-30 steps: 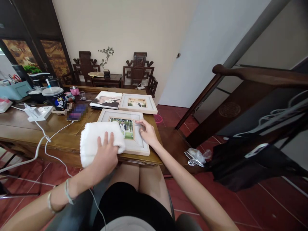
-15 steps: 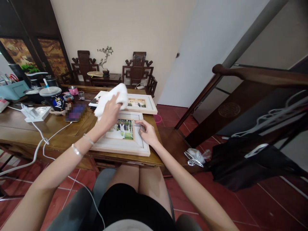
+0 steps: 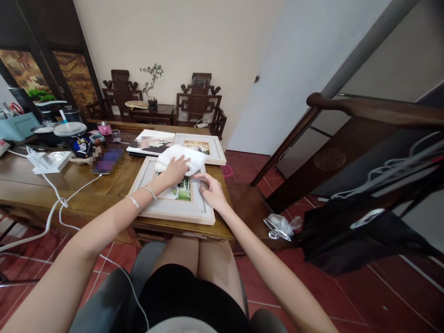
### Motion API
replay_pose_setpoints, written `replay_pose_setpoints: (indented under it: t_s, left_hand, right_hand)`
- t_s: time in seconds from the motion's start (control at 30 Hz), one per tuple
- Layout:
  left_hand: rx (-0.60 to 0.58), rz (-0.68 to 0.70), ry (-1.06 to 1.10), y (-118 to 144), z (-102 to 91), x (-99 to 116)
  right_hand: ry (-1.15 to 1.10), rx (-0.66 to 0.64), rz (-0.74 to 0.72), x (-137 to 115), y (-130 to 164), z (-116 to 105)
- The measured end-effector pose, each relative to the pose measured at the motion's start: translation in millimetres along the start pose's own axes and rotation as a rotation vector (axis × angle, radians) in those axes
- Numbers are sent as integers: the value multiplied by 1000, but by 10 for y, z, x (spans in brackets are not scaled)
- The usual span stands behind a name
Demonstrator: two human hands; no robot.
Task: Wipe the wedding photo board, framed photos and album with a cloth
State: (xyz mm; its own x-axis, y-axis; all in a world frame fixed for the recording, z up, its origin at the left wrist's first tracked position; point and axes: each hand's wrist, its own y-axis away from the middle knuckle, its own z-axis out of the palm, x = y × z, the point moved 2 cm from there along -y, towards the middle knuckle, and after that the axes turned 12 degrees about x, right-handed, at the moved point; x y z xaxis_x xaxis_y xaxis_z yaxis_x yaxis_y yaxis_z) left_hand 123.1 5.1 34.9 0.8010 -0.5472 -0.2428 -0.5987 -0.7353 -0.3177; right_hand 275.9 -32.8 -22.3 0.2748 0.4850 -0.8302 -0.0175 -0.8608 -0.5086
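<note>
A white cloth (image 3: pixel 194 157) lies bunched over the upper part of a pale picture frame (image 3: pixel 173 215), covering much of its photo. My left hand (image 3: pixel 174 171) presses on the cloth from above, fingers spread across it and gripping it. On the frame's right side rests my right hand (image 3: pixel 212 190), its index finger stretched towards the cloth's lower right corner, thumb apart and the other fingers bent. It touches the frame without being wrapped round it. The lower part of the photo, green with a white structure, shows below the cloth.
Behind lie a second picture frame (image 3: pixel 217 150) and a photo book (image 3: pixel 149 138). To the left on the wooden table (image 3: pixel 83 196) are a phone (image 3: pixel 107 162), a power strip (image 3: pixel 57 162) with white cables, a dark lidded cup (image 3: pixel 79 145), a pink cup (image 3: pixel 103 128) and a small glass (image 3: pixel 116 135).
My left hand has brought the cloth down and to the right, from above the frame's upper left onto its upper middle. The photo book is now uncovered. My right hand has stayed on the frame.
</note>
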Motion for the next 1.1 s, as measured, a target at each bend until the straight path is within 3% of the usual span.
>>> replay_pose_setpoints:
  t_s: [0.2,0.33,0.47,0.63,0.87,0.93,1.0,1.1]
  left_hand:
    - [-24,-102,-103,354,-31,-403]
    - [-37,-192,-154,629,-224,-639]
    - [-64,-251,-188,779,-460,-721]
    - [-130,-265,-199,900,-622,-517]
    - [-284,-194,-234,1494,-939,313]
    - [-276,-193,-232,1617,-1003,474]
    - [-238,-206,-207,1649,-980,493]
    - [-179,-222,-170,1531,-788,274]
  right_hand:
    - [-33,20,22,48,-12,15]
    - [-41,23,29,53,-20,19]
    - [21,27,7,27,-9,16]
    - [65,29,-14,-20,13,8]
    - [105,15,-32,-27,14,2]
    - [108,14,-37,-12,18,4]
    - [108,15,-42,0,23,5]
    - [98,14,-56,3,28,1]
